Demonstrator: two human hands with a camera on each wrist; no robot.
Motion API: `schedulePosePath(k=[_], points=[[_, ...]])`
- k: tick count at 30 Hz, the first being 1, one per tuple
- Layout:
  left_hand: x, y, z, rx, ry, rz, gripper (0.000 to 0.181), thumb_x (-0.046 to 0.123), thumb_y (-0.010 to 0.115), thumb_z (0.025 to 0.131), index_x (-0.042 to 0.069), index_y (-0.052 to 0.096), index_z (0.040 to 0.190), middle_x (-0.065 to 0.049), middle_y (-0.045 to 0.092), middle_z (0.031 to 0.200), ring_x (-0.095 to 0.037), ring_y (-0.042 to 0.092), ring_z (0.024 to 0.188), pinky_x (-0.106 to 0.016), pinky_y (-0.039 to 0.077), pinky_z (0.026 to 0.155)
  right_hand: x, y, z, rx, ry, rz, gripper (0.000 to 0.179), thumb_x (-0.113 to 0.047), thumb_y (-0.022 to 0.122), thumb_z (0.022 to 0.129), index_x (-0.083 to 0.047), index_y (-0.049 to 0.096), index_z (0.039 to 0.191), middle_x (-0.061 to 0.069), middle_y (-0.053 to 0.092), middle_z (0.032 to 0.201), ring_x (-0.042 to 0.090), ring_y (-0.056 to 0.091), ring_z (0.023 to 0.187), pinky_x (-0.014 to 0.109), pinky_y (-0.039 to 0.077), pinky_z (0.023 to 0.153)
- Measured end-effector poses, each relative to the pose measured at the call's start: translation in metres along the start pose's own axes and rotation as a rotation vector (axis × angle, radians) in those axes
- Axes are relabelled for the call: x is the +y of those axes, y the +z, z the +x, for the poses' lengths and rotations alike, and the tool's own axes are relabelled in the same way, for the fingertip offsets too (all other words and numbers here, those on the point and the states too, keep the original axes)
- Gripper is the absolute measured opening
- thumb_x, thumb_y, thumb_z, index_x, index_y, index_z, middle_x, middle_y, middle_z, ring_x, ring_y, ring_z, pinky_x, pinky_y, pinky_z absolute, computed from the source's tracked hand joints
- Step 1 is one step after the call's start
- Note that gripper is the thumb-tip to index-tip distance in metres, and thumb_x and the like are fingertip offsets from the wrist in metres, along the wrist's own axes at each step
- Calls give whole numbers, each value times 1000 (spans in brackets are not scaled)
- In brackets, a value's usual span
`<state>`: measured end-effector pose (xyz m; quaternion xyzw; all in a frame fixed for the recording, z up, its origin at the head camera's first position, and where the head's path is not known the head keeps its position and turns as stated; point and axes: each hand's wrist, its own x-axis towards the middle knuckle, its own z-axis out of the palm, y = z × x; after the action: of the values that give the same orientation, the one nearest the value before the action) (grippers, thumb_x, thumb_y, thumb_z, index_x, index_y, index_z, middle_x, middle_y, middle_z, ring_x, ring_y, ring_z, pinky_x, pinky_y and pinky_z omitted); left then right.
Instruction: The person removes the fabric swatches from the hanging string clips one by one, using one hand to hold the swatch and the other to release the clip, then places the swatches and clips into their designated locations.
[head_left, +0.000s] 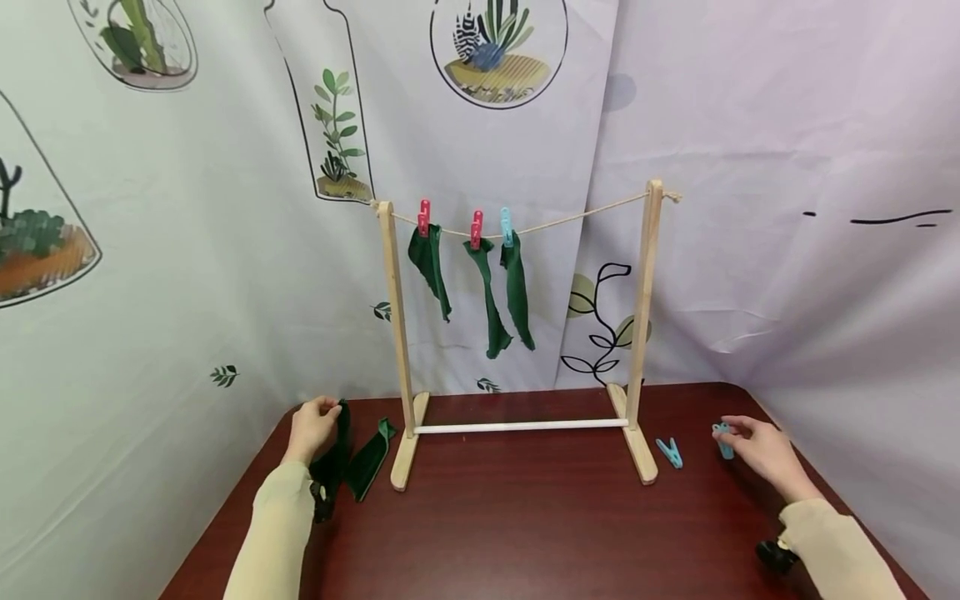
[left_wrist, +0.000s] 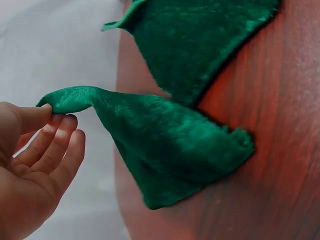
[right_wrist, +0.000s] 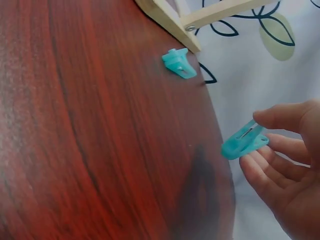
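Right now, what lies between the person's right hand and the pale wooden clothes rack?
In the head view, one loose blue plastic clothespin lies on the dark-red table between the right hand, which pinches another clothespin, and the pale wooden clothes rack.

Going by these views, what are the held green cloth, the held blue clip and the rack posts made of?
Green cloth: probably velvet or similar plush; short nap, patchy sheen, soft folds.
Blue clip: likely molded plastic, smooth and slightly glossy; thin dark line inside could be a metal spring.
Rack posts: look like pale wood, matte; whether varnished, can't tell.
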<state>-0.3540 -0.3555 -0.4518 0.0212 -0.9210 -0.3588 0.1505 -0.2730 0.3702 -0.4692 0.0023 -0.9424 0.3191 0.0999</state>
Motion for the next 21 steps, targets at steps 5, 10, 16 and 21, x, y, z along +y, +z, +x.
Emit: schedulePosePath(k=[5,10,16,21], points=[[-4,6,-2,7,-27,-27,25,10,54,103,-10,63,116,-30,65,110,-43,62,98,-54,48,84,1,4,0,-58,13,15,59,-32,61,102,15,51,135,37,60,122,52,59,106,57,51,79],[-10,13,-5,4,-57,-64,24,11,52,104,-7,60,118,-29,65,111,-31,62,83,-37,48,70,3,8,2,-89,23,17,59,-32,62,101,16,51,134,36,61,120,51,60,106,58,52,80],[-21,19,-7,-23,-89,-117,23,11,44,107,-5,51,121,-30,58,117,-33,59,87,-38,48,72,4,13,2,-115,44,17,59,-33,62,101,16,53,133,39,57,125,52,59,107,57,52,81],[-22,22,-6,-26,-106,-126,25,13,36,109,-4,43,126,-36,49,129,-51,49,115,-59,41,92,3,16,2,-118,35,10,58,-33,63,100,16,56,129,40,55,127,58,52,114,60,50,85]])
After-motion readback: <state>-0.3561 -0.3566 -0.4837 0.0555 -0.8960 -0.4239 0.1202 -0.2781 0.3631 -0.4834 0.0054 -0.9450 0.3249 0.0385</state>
